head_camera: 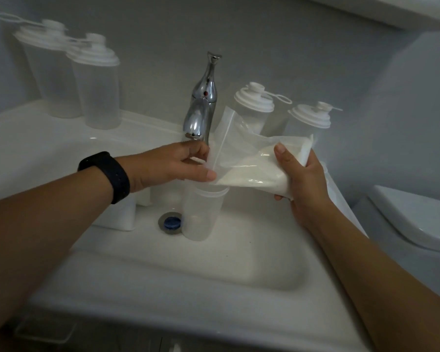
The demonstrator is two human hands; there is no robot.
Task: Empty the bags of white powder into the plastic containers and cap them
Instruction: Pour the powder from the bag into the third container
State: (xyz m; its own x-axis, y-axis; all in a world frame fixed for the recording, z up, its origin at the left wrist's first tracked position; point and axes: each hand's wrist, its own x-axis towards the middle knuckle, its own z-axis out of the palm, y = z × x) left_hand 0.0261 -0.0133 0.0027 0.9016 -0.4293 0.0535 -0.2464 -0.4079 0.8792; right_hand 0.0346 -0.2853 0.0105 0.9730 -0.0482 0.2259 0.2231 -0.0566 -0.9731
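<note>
I held a bag [259, 163] of white powder over an open container [203, 212] standing in the sink [214, 270]. My right hand [302, 181] gripped the full, sagging end, fingers curled round it. My left hand [168, 163] pinched the empty mouth end between thumb and fingertips, just above the container's rim. The film looked thin, limp and slippery; I judged the weight sat low, so support belonged under the bulge.
</note>
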